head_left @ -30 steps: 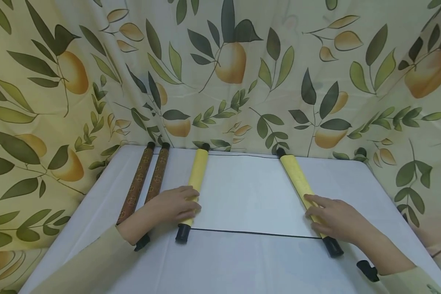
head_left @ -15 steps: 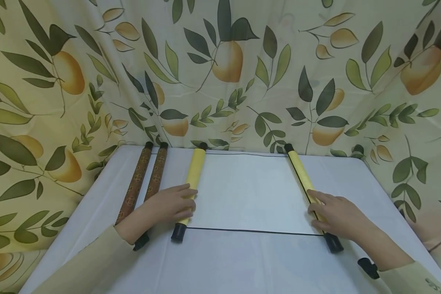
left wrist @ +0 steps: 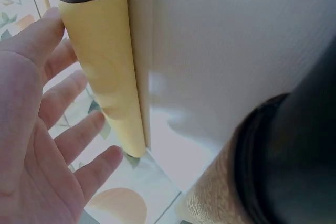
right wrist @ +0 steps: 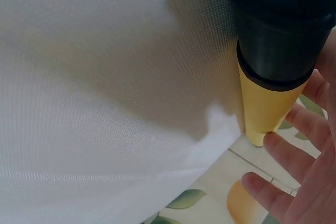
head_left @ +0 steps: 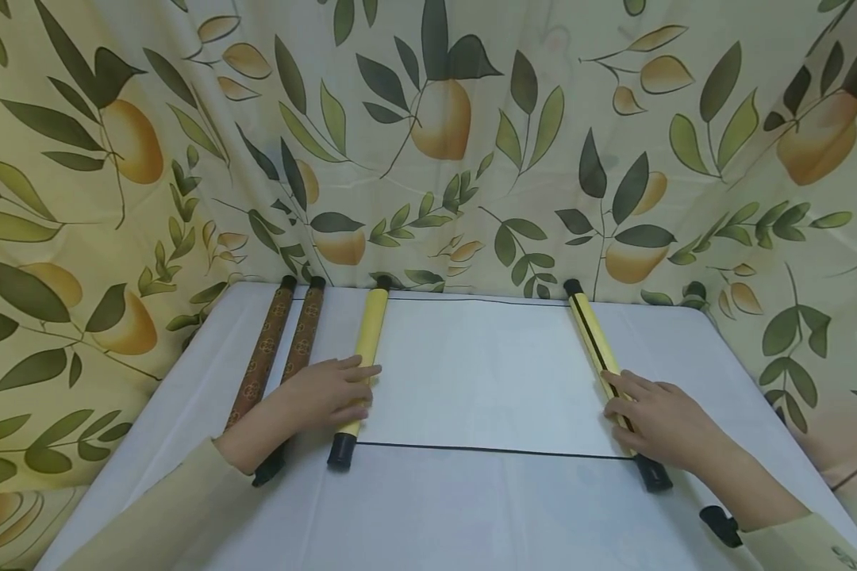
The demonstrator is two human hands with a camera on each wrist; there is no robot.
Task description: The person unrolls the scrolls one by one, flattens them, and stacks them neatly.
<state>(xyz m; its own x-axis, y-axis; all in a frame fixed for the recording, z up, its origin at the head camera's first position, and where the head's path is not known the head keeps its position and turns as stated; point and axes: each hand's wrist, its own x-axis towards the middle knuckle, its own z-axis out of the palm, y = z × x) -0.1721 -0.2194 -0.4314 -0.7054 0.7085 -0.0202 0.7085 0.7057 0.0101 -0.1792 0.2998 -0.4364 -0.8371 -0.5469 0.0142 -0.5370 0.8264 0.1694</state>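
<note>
A scroll lies partly unrolled, its blank white sheet (head_left: 486,373) with thin black border lines stretched between two yellow rolls with black end knobs. My left hand (head_left: 321,396) rests on the left roll (head_left: 369,329), fingers spread and fairly straight; in the left wrist view, the fingertips (left wrist: 113,156) are along that yellow roll (left wrist: 105,51). On the right roll (head_left: 594,325), which shows a dark lengthwise stripe, lies my right hand (head_left: 660,416). Its fingers (right wrist: 286,156) are extended beside the yellow roll (right wrist: 268,103) in the right wrist view.
Two brown patterned scrolls (head_left: 264,357) lie rolled up at the left, partly hidden by my left arm. A small black object (head_left: 720,525) shows beside my right wrist. The white-covered table (head_left: 471,523) meets a leaf-and-fruit curtain (head_left: 443,198) at its far edge.
The two yellow rolls have moved farther apart, both hands moving outward with them, and more white sheet shows. The right roll has turned, bringing its dark stripe into view.
</note>
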